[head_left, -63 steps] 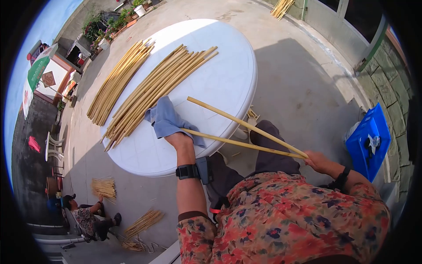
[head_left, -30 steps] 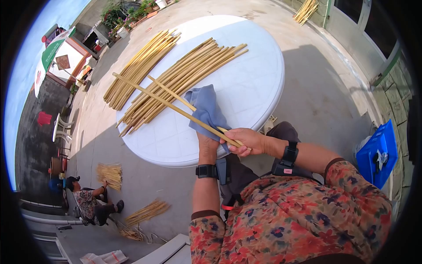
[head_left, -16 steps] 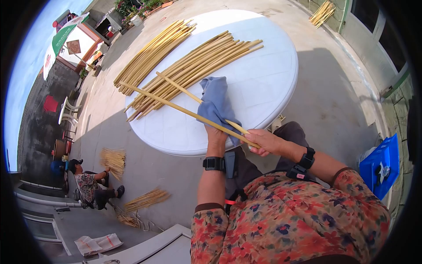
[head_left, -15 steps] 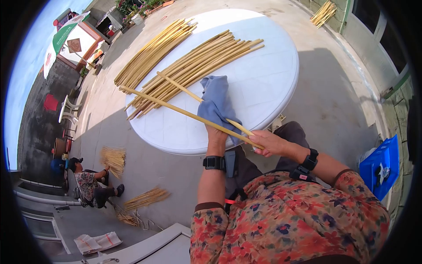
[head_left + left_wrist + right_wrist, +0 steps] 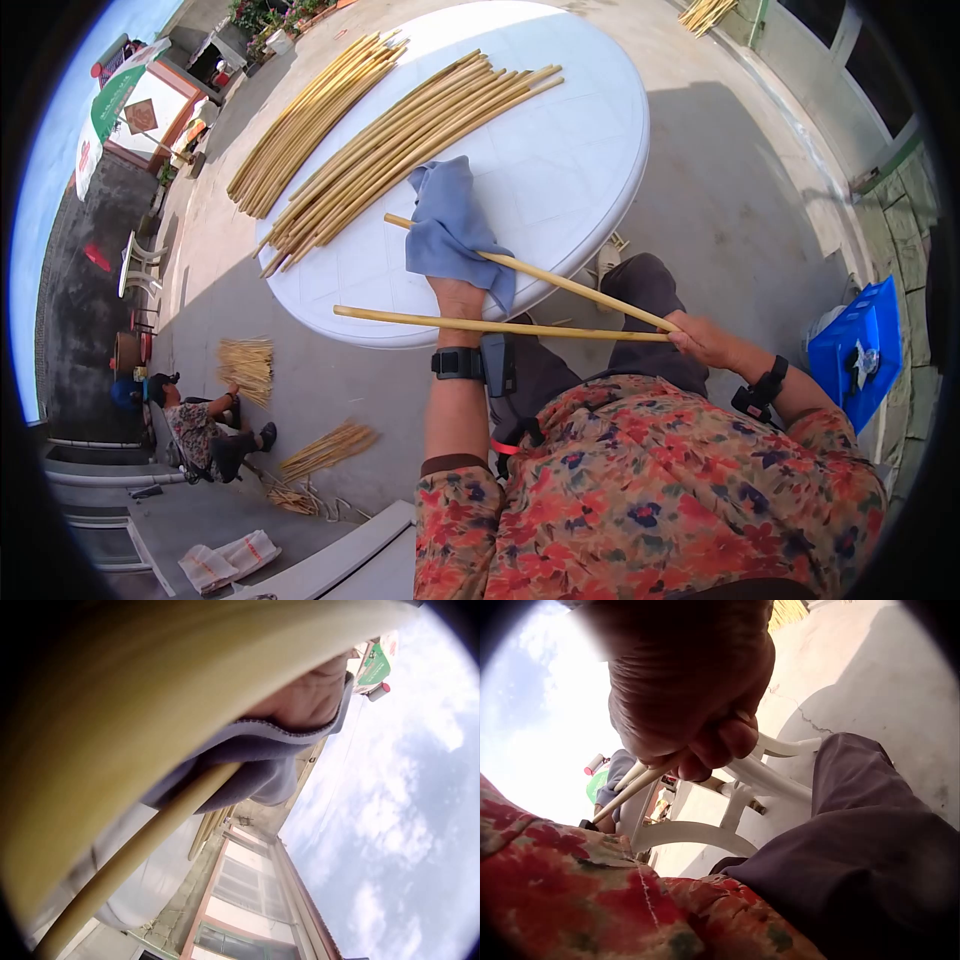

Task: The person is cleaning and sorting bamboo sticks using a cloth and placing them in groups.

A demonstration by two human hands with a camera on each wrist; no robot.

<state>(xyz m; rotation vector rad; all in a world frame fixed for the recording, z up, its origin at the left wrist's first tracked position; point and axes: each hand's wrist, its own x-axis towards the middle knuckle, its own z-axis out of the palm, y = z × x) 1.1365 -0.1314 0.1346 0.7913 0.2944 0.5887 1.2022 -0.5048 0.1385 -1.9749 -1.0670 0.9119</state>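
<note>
My right hand grips the ends of two long, thin, tan wooden sticks, which spread apart toward my left. One stick passes through a blue-grey cloth, and a short end pokes out beyond it. Across my left wrist lies the other stick, outside the cloth. My left hand is wrapped in the cloth and holds it round the first stick; in the head view its fingers are hidden under the fabric. Curled fingers of the right hand show in the right wrist view, close over my lap.
A round white table carries two rows of similar sticks, one nearer and one farther. At right stands a blue crate. Another person sits at lower left beside stick bundles on the ground.
My right hand has moved right, away from my left, drawing the first stick through the cloth. The other stick's far end has swung down from over the table rows to beside my left wrist.
</note>
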